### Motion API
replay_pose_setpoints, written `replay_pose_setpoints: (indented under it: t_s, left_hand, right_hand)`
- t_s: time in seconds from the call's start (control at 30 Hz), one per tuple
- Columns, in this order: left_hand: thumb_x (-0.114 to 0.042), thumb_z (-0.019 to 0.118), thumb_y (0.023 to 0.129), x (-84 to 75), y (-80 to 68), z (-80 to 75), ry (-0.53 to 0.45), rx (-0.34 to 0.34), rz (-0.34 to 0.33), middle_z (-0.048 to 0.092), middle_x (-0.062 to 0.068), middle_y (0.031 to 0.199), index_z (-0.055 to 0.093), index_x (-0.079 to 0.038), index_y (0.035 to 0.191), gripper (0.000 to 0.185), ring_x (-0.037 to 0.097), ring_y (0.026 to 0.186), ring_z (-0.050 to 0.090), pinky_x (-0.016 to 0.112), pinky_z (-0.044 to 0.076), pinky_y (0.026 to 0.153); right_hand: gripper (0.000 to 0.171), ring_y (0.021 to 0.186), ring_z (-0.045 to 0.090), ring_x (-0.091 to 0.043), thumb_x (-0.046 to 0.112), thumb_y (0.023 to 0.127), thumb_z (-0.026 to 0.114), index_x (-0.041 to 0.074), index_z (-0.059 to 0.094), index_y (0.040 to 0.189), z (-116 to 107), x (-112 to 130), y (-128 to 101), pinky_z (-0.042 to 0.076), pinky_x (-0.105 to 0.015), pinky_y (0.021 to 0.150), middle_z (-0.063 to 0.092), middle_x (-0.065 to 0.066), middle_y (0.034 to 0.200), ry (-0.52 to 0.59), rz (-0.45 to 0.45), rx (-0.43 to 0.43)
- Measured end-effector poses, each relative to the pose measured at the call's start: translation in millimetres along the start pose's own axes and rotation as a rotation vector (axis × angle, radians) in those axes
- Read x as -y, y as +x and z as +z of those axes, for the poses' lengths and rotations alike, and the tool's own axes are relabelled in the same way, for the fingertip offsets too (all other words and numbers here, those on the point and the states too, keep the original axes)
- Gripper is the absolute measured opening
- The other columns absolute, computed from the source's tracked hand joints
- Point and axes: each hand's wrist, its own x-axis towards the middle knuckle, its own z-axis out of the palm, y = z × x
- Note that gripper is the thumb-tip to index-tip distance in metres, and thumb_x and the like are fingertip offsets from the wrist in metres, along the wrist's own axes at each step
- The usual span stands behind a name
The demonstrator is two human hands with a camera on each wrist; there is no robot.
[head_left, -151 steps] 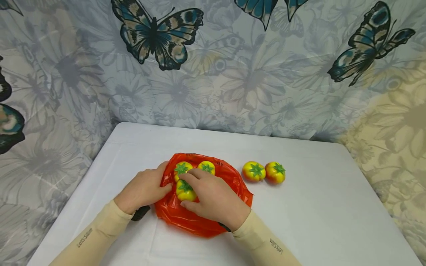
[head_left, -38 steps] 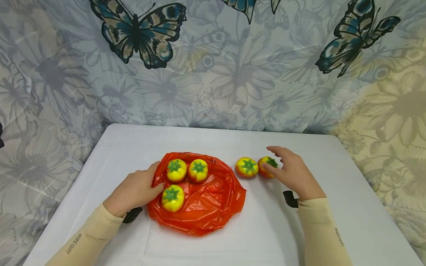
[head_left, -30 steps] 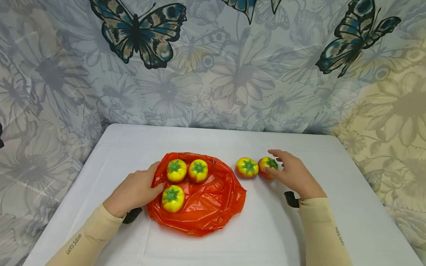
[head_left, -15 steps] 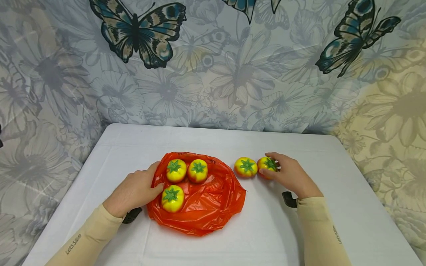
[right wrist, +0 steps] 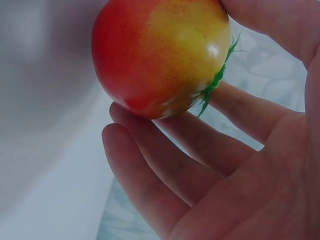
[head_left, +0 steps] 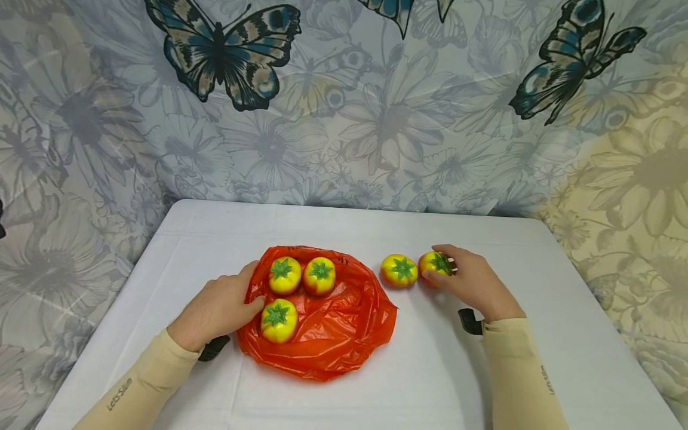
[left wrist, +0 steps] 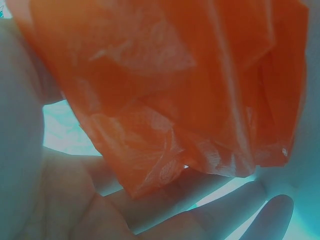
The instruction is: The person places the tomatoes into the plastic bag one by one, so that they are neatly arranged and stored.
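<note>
Red-yellow toy tomato (head_left: 434,263), green calyx up, on table beside second tomato (head_left: 399,270), right of orange bag (head_left: 333,322)

The left wrist view is filled by the orange bag (left wrist: 200,85), blurred and cut off at the top edge; the tomatoes on it are hidden there. In the right wrist view the held tomato (right wrist: 160,55) is cropped at the top, and the counter (right wrist: 45,165) beside it is blurred.

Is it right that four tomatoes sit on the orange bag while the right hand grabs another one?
Not quite: the head view shows three tomatoes on the orange bag, not four. The right hand does hold another tomato.
</note>
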Motion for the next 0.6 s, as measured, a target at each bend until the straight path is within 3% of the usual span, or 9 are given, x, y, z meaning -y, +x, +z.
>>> replay_pose_setpoints:
  t_s: [0.33,0.6]
  left_hand:
    - [-0.029,0.069,0.099,-0.6,0.1,-0.6,-0.003,0.007,0.000,0.076,0.022,0.126,0.038,0.002,0.163,0.077,0.023,0.084,0.075,0.049,0.065,0.082]
    - [-0.029,0.069,0.099,-0.8,0.1,-0.6,-0.006,0.008,0.000,0.077,0.021,0.124,0.039,0.001,0.163,0.076,0.021,0.082,0.073,0.047,0.064,0.080]
  right_hand:
    - [0.071,0.119,0.064,-0.041,0.047,0.099,0.076,0.012,0.055,0.157,-17.1,4.1,-11.0,0.056,-0.060,0.100,0.067,-0.022,0.140,-0.005,-0.039,-0.059]
    - [0.070,0.124,0.064,-0.044,0.042,0.099,0.078,0.013,0.053,0.158,-25.0,16.1,-19.2,0.057,-0.060,0.102,0.062,-0.021,0.150,0.023,-0.086,-0.077]
